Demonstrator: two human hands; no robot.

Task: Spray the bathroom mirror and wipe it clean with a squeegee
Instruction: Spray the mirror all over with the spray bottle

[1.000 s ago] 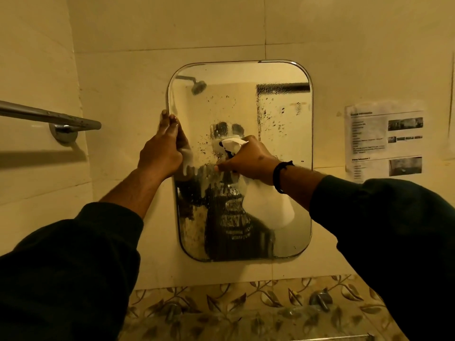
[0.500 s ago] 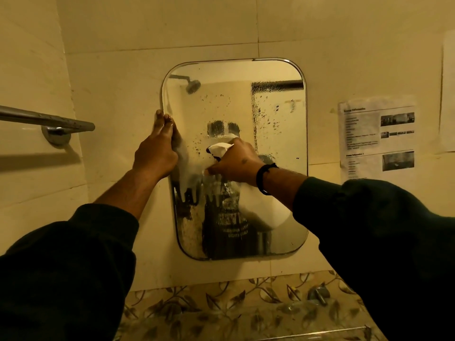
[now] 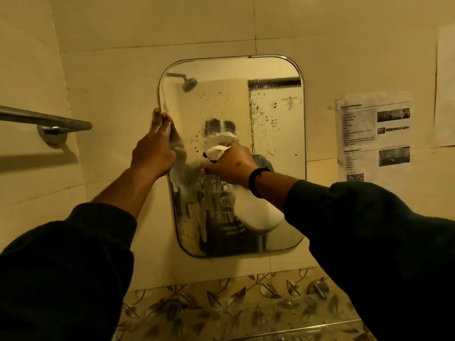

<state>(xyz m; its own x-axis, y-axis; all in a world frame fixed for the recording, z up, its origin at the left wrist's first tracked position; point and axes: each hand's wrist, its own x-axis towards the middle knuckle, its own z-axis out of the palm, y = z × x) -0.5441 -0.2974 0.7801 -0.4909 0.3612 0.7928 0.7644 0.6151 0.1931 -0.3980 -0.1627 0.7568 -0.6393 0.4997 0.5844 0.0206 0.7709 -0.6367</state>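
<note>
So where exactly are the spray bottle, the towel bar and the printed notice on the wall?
spray bottle [image 3: 258, 215]: head view, on its white body below the right wrist.
towel bar [image 3: 44, 119]: head view, on the metal rod left of the mirror.
printed notice [image 3: 359, 136]: head view, on the sheet's text area.

Dark sleeves [image 3: 73, 254] pushed up, black wristband [image 3: 254, 179] on right wrist
</note>
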